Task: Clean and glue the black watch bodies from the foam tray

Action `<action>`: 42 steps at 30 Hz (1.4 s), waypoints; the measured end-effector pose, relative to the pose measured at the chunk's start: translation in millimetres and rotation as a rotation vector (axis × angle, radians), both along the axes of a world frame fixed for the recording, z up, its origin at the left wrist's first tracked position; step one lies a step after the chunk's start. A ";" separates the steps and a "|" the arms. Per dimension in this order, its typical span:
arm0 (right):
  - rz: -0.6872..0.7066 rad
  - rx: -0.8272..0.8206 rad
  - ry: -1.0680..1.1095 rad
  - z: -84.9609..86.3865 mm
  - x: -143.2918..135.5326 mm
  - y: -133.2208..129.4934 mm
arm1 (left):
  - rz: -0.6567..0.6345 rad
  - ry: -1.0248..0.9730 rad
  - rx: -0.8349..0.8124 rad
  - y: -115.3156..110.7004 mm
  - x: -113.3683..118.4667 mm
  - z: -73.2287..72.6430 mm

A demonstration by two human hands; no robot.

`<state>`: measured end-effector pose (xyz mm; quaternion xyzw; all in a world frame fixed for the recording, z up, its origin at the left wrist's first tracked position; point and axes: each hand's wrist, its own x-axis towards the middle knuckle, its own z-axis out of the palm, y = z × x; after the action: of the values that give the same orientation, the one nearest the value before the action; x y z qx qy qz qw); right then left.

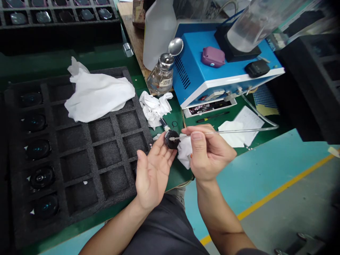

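Note:
Palm up, my left hand (156, 170) carries a round black watch case (172, 139) on its fingertips, thumb held apart. My right hand (208, 150) is closed in a pinch around a thin clear tube (223, 132). The tube's pale tip is at the face of the watch case; whether it touches cannot be made out. From there the tube runs right and loops back to the front of a blue machine (196, 88). Just behind the watch case lies a dark syringe-like piece (164, 124) with a pale end, near crumpled white tissue (156, 106).
Left is a black foam tray (106, 152) with several round black watch cases in its left column and a white cloth (101, 95) on top. A glass alcohol bottle (160, 78) with raised lid stands by a white plastic bottle (159, 32). A purple case (213, 56) sits on the machine.

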<state>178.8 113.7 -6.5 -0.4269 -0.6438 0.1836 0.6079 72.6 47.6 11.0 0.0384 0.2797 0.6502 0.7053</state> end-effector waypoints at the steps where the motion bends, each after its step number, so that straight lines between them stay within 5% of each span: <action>1: 0.000 0.000 -0.006 0.1 0.0 0.0 | -0.001 0.000 -0.004 0.1 0.0 0.2; 42: 0.016 0.003 0.017 -0.5 -0.3 -0.2 | -0.004 0.013 0.013 -0.6 -0.2 0.3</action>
<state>178.4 113.5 -7.0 -0.4190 -0.6424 0.1912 0.6125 72.3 47.0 11.2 0.0477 0.2798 0.6504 0.7045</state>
